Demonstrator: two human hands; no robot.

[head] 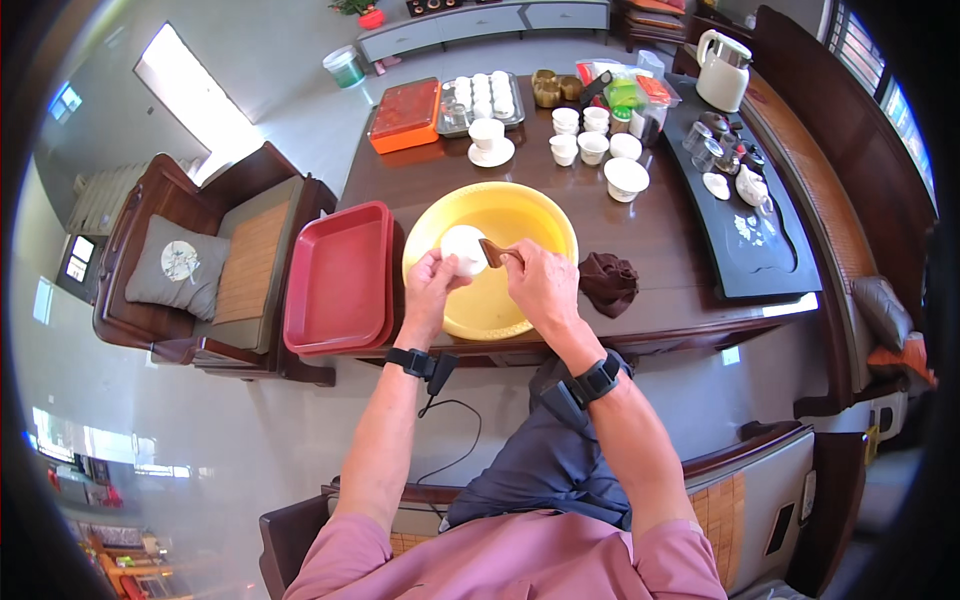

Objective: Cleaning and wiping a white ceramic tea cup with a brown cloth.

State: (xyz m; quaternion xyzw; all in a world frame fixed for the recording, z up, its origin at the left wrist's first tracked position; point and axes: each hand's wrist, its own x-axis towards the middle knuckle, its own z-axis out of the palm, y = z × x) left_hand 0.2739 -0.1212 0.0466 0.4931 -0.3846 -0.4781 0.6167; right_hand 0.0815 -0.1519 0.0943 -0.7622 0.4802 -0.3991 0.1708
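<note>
Over a yellow plastic basin (480, 311), my left hand (433, 283) grips a small round white piece of ceramic, perhaps a cup or lid (463, 249). My right hand (544, 281) holds a brown brush (493, 253) by its handle, its broad end at the right side of the white piece. The basin stands near the front edge of a dark wooden table (660, 247). Just right of it lies a crumpled brown cloth (609, 283). Fingers partly cover the white piece and the brush handle.
Stacked red trays (337, 281) overhang the table's left side. Beyond the basin are a lidded cup on a saucer (491, 155), a white bowl (626, 180), several small cups (593, 148) and an orange box (405, 116). A black tea tray (750, 247) with teaware lies right.
</note>
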